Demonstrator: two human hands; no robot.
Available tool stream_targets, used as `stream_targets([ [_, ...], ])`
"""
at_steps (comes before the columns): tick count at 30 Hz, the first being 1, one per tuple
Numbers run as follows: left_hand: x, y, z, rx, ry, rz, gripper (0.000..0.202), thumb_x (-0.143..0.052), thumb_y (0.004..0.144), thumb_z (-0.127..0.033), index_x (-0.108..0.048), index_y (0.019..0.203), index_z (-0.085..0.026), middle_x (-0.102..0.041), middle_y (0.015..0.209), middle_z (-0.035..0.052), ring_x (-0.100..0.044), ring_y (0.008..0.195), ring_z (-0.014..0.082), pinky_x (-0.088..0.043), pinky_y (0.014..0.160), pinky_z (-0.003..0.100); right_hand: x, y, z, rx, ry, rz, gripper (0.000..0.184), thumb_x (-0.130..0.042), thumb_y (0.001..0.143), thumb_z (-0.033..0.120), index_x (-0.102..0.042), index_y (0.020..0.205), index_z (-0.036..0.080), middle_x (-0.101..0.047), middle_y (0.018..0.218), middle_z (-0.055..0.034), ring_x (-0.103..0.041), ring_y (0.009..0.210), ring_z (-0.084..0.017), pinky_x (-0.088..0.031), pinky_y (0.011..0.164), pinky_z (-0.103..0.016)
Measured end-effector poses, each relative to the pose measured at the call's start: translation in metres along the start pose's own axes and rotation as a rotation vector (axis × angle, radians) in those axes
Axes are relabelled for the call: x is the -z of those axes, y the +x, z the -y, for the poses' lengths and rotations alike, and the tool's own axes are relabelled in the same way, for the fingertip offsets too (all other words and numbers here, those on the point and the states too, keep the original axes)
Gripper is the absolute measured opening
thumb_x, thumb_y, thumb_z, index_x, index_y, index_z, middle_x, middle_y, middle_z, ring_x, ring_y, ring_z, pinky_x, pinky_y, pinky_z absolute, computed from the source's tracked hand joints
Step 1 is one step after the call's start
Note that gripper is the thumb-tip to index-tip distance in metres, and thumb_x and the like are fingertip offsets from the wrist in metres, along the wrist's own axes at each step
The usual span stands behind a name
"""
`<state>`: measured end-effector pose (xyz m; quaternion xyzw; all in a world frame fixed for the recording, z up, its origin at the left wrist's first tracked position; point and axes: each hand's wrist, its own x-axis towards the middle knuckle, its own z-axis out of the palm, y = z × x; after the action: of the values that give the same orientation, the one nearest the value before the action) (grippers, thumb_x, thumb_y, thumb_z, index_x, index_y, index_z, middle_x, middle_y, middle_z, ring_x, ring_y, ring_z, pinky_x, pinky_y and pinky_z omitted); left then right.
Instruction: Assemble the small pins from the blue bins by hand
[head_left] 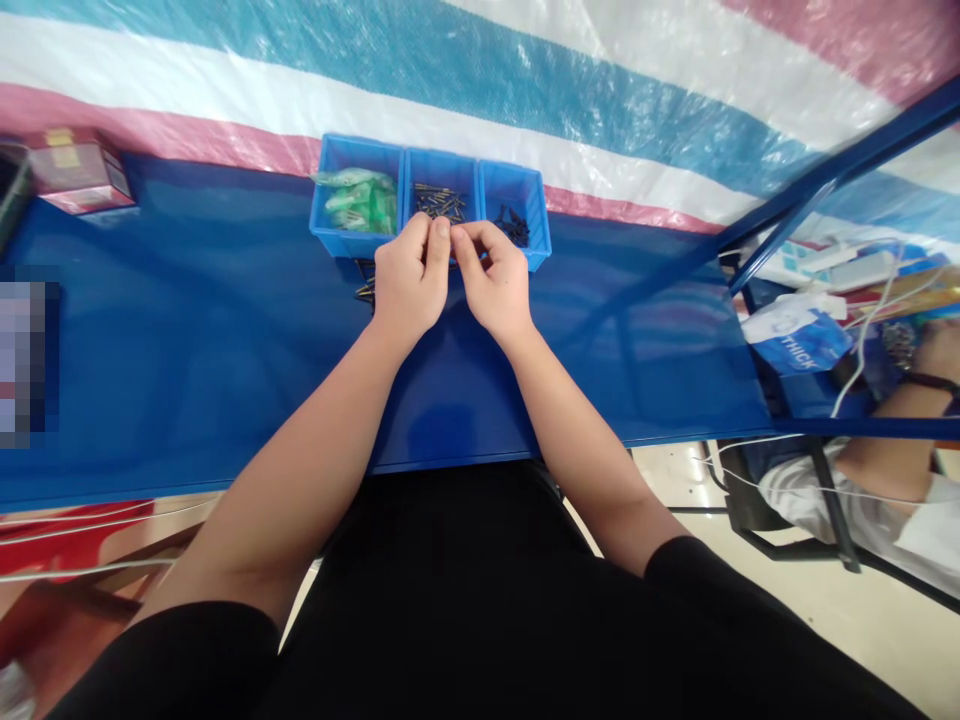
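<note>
A blue plastic parts bin [431, 152] with three compartments stands on the blue table top [187, 330], directly ahead of me. Its left compartment holds green parts in clear plastic bags [358, 203]. Small metal screws [439, 203] lie in the middle one, and dark screws [514, 226] in the right one. My left hand [410, 280] and my right hand [491, 280] meet at the bin's front edge, fingertips close together. Anything between those fingertips is too small to make out. A few dark loose parts [365, 283] lie on the table beside my left hand.
A reddish box [75, 172] stands at the table's far left. A striped plastic sheet [525, 90] lies behind the table. A blue metal frame [795, 210] crosses at right, beyond which a co-worker's forearm [922, 400], a white bag and cables show.
</note>
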<state>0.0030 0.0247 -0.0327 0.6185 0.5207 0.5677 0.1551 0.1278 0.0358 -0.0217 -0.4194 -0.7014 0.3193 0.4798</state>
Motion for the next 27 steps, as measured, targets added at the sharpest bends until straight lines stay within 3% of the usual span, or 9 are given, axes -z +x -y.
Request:
stream_targets([
  [7,-0.0008,-0.0030,0.0021,-0.011,-0.052,0.058,0.041,-0.041,0.097,-0.063,-0.054,0.095,-0.024,-0.051,0.070,0.0004,-0.061,0.074,0.0154,-0.049,0.073,0.031,-0.0019,0.0034,-0.0066,-0.070,0.078,-0.051,0.052,-0.044,0.092,0.066,-0.066,0.099,0.020,-0.068,0.097,-0.0035,-0.062,0.092,-0.012,-0.055,0.089,-0.027],
  [15,-0.0023,-0.0051,0.0010,-0.063,-0.032,0.112,0.036,-0.047,0.096,-0.059,-0.050,0.106,-0.025,-0.048,0.060,-0.0031,-0.055,0.056,0.0130,-0.047,0.067,0.030,0.0006,0.0041,-0.0039,-0.117,0.133,-0.053,0.054,-0.051,0.087,0.069,-0.071,0.095,0.019,-0.070,0.095,-0.0037,-0.064,0.091,-0.013,-0.055,0.091,-0.029],
  [21,-0.0041,-0.0057,0.0026,-0.079,-0.034,0.114,0.037,-0.047,0.096,-0.060,-0.050,0.109,-0.025,-0.050,0.062,-0.0026,-0.059,0.059,0.0141,-0.050,0.071,0.031,0.0010,0.0030,-0.0017,-0.162,0.157,-0.042,0.055,-0.053,0.084,0.070,-0.072,0.089,0.018,-0.071,0.090,-0.0044,-0.065,0.093,-0.015,-0.056,0.089,-0.028],
  [27,-0.0043,-0.0046,0.0055,-0.069,-0.004,0.092,0.037,-0.042,0.098,-0.059,-0.052,0.106,-0.025,-0.050,0.063,-0.0016,-0.063,0.066,0.0159,-0.052,0.076,0.032,-0.0009,0.0064,-0.0086,-0.203,0.239,-0.072,0.053,-0.056,0.083,0.069,-0.070,0.097,0.020,-0.071,0.098,-0.0038,-0.066,0.094,-0.013,-0.058,0.084,-0.026],
])
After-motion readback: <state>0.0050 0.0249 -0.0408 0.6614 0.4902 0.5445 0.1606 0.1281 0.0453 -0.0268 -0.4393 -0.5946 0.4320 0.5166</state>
